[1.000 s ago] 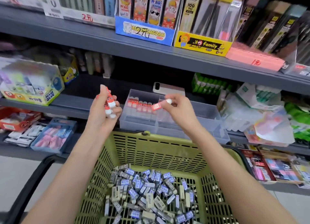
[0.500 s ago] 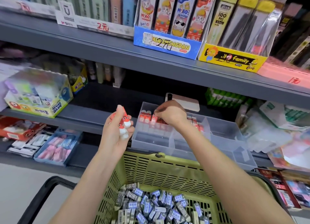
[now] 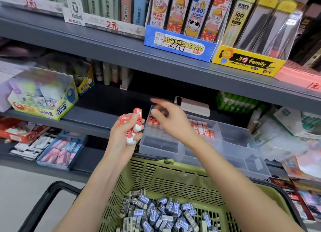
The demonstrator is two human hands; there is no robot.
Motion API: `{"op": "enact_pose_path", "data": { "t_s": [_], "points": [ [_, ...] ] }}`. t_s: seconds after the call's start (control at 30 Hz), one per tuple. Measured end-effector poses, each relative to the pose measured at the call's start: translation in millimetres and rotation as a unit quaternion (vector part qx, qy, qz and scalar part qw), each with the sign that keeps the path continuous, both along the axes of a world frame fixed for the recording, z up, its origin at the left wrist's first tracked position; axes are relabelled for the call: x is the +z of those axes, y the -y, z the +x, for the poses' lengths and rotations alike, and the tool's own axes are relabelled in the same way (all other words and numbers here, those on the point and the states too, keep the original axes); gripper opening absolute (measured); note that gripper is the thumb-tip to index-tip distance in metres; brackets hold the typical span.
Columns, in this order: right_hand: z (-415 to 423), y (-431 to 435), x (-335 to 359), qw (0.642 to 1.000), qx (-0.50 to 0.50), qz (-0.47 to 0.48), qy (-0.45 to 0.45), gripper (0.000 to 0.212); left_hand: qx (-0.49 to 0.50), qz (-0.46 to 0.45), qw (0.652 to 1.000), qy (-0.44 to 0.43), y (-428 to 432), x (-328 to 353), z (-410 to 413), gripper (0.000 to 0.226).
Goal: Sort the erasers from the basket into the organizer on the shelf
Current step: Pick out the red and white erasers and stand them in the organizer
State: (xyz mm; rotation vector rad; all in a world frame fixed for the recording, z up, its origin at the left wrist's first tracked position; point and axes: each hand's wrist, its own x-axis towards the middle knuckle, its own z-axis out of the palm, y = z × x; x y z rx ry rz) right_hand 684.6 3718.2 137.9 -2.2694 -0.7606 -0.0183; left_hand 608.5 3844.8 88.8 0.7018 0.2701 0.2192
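I read "POWER GLUE" on the glue box (image 3: 60, 108) at nine o'clock, "MENGDAN" on the blue box (image 3: 182, 47) at twelve, "family" on the yellow box (image 3: 246, 63) at one. My left hand (image 3: 121, 138) grips a bunch of red erasers (image 3: 134, 127). My right hand (image 3: 168, 122), blurred, fingers loosely apart, hovers over the clear organizer (image 3: 234, 141), hiding part of its red rows (image 3: 201, 127). "2B" erasers (image 3: 156, 212) fill the green basket (image 3: 173, 176) at six.

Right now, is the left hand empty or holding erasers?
Holding: the left hand grips several red-and-white erasers, fingers curled round them.
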Motion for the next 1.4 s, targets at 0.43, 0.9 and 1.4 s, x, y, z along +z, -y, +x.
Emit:
{"op": "enact_pose_path", "data": {
  "t_s": [0.43, 0.9, 1.4],
  "points": [
    [-22, 0, 17, 0.968, 0.177, -0.112, 0.140, 0.023, -0.034, 0.043, 0.998, 0.002, -2, 0, -1, 0.041],
    [25, 44, 8, 0.976, -0.106, 0.101, -0.160, 0.027, -0.009, -0.104, 0.994, -0.026, -1, 2, -5, 0.008],
    [31, 29, -20, 0.971, -0.189, -0.142, -0.021, 0.018, 0.039, -0.162, 0.981, -0.097, -8, -1, -3, 0.011]
  ]
}}
